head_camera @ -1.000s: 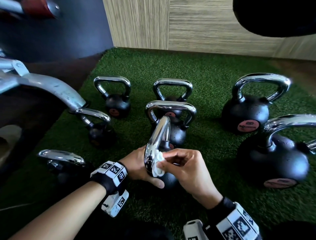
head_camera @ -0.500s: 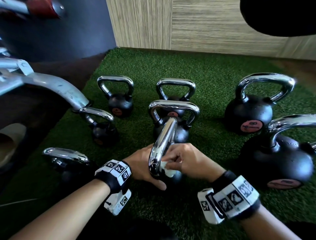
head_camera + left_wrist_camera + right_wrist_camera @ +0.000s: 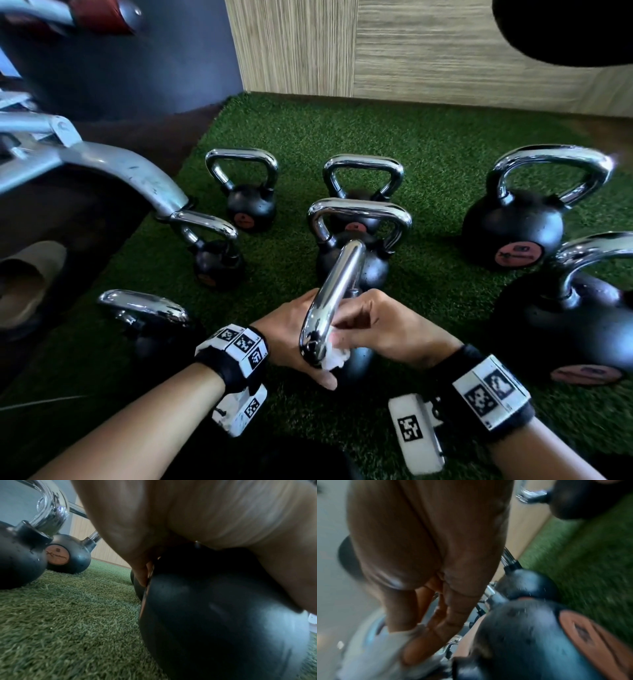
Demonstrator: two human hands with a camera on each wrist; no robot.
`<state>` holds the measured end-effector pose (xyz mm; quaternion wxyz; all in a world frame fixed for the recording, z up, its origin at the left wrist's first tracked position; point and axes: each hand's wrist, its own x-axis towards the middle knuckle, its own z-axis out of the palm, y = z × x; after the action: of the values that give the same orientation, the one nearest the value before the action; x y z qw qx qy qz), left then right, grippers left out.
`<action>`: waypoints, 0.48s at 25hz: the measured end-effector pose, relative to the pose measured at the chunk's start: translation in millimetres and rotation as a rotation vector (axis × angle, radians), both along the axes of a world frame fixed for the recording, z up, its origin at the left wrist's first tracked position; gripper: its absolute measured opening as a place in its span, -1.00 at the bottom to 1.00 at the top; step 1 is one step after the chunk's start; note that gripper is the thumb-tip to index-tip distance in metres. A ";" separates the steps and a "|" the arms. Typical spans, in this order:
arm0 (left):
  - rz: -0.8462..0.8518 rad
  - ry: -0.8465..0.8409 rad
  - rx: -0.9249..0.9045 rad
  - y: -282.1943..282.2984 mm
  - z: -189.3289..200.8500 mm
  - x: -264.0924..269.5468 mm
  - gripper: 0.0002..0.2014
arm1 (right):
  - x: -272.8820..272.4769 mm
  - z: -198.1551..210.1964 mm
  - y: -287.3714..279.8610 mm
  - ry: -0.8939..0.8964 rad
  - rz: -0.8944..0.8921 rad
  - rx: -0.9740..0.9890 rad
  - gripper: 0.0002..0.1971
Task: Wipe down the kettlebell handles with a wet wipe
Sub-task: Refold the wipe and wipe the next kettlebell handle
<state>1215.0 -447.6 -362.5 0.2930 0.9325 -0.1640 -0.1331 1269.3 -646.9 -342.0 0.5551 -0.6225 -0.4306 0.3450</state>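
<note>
A black kettlebell [image 3: 214,615] with a chrome handle [image 3: 334,294] stands on the green turf just in front of me. My left hand [image 3: 291,334] grips its ball from the left, thumb reaching under the handle's near end. In the left wrist view the palm lies over the ball. My right hand [image 3: 371,325] comes in from the right and pinches a crumpled white wet wipe [image 3: 335,358] against the low near leg of the handle. The right wrist view is blurred; there the fingers [image 3: 423,635] press into the wipe [image 3: 373,653].
Several other kettlebells stand around: small ones at the back [image 3: 251,205] and left [image 3: 219,263], one at my left wrist [image 3: 144,308], two large ones on the right [image 3: 513,226] [image 3: 565,322]. A silver machine frame [image 3: 113,168] overhangs the left. A wooden wall [image 3: 411,48] closes the back.
My right hand has swung its wrist out to the right and slid the wipe down the handle's near leg toward the ball. The left hand has kept its grip.
</note>
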 end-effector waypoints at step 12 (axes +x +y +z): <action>-0.029 -0.021 0.102 -3.1 -7.8 -1.6 -0.04 | -26.1 -23.3 13.5 0.766 -0.390 0.342 -0.77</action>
<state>1213.4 -450.7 -370.4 0.2414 0.9451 -0.1736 -0.1355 1243.2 -633.4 -365.3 0.8233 -0.4192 -0.1200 0.3634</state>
